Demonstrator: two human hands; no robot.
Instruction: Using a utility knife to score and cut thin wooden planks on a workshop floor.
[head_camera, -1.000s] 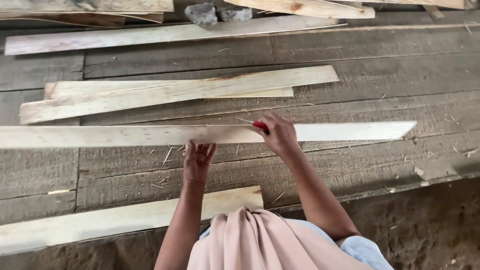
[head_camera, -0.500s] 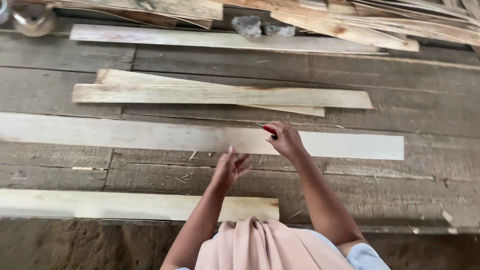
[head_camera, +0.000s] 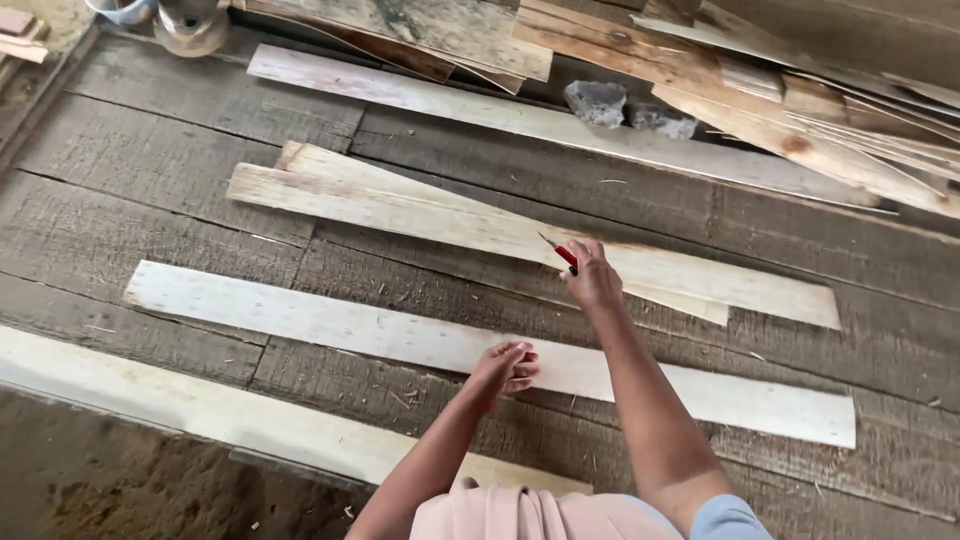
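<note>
While gripped in right hand (head_camera: 592, 280), red pencil (head_camera: 563, 254) points up-left.

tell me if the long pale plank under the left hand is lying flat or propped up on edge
Lying flat. The plank shows its broad face upward along the grey floorboards, and the left hand rests on top of it.

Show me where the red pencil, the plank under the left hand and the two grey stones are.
red pencil (head_camera: 566, 255), head view, on its red shaft above the right hand's fingers.
plank (head_camera: 330, 322), head view, on its bare pale face left of the left hand.
grey stones (head_camera: 595, 102), head view, on the left stone.
</note>
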